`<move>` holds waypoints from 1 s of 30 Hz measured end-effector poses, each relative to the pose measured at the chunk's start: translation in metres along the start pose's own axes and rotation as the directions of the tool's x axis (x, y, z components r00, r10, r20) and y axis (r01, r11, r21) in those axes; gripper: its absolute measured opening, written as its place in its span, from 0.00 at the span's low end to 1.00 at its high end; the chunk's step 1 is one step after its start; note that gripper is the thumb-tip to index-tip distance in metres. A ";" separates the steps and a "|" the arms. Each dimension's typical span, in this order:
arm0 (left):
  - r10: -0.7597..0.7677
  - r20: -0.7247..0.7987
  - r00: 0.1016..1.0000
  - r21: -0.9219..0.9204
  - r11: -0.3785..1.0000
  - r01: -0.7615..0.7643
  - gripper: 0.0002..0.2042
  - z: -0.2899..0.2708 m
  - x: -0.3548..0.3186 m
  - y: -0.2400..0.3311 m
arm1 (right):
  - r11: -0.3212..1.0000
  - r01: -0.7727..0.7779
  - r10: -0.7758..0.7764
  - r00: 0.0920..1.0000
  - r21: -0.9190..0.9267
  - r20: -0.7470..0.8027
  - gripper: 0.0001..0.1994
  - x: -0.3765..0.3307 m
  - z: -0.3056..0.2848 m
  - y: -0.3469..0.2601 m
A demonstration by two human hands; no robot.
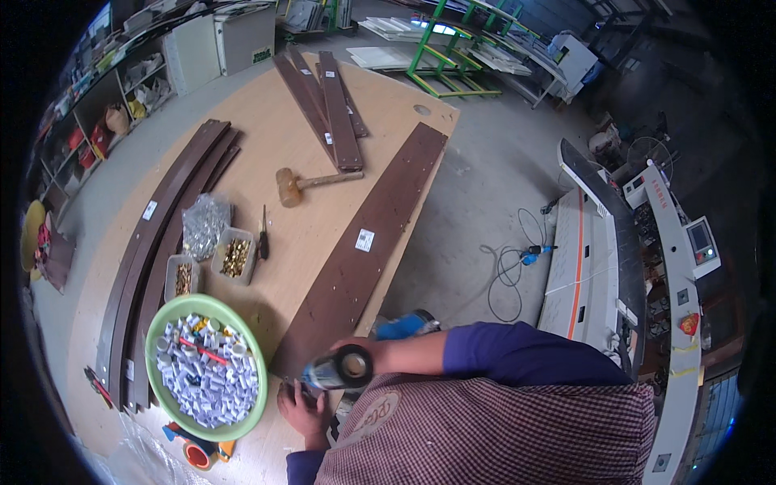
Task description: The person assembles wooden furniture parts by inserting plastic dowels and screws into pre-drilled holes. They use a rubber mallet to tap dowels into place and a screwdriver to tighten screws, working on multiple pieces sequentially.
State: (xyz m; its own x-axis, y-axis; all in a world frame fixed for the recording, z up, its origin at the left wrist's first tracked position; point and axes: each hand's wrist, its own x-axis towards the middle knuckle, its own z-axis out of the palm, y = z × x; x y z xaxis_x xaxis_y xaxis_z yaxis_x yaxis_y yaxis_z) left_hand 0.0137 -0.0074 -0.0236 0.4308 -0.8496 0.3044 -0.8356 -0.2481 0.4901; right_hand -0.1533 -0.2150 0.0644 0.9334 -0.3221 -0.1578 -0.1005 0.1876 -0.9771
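My right hand (349, 346) is wrapped around a blue-and-black power drill (339, 369), its tip at the near end of the long dark-brown drilled board (364, 242). My left hand (305, 414) presses flat, fingers spread, on the pale plywood worktop (267, 137) just below it. Left of both hands sits a round green plastic bowl (162, 331) heaped with small white plugs.

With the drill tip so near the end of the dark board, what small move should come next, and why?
Probably lower the power drill in the right hand straight onto the near end of the long brown board. Its tip already points at that end, and the left hand rests on the table beside it, seemingly steadying things. Whether the tip already touches the board cannot be told.
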 end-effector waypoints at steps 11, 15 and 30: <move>-0.068 -0.021 0.997 0.173 0.982 0.071 0.39 0.042 0.064 0.096 | 0.994 -0.012 -0.010 0.979 0.104 0.206 0.18 -0.130 -0.223 -0.040; -0.214 0.168 0.962 0.281 0.946 0.162 0.59 0.096 0.162 0.161 | 0.714 -0.307 0.142 0.943 0.629 0.300 0.17 -0.143 -0.271 -0.040; -0.323 0.339 0.884 0.409 0.897 0.170 0.65 0.120 0.224 0.190 | 0.529 0.802 -0.737 0.597 0.279 -0.317 0.26 -0.129 -0.310 -0.048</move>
State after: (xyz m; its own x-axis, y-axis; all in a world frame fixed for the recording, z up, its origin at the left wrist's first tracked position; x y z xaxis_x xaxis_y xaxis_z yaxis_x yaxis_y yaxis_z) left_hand -0.0892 -0.3004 0.0397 0.5347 -0.8286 -0.1660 -0.8151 -0.5575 0.1574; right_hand -0.3753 -0.4703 0.0875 0.5220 -0.6244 0.5810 0.7912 0.1001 -0.6033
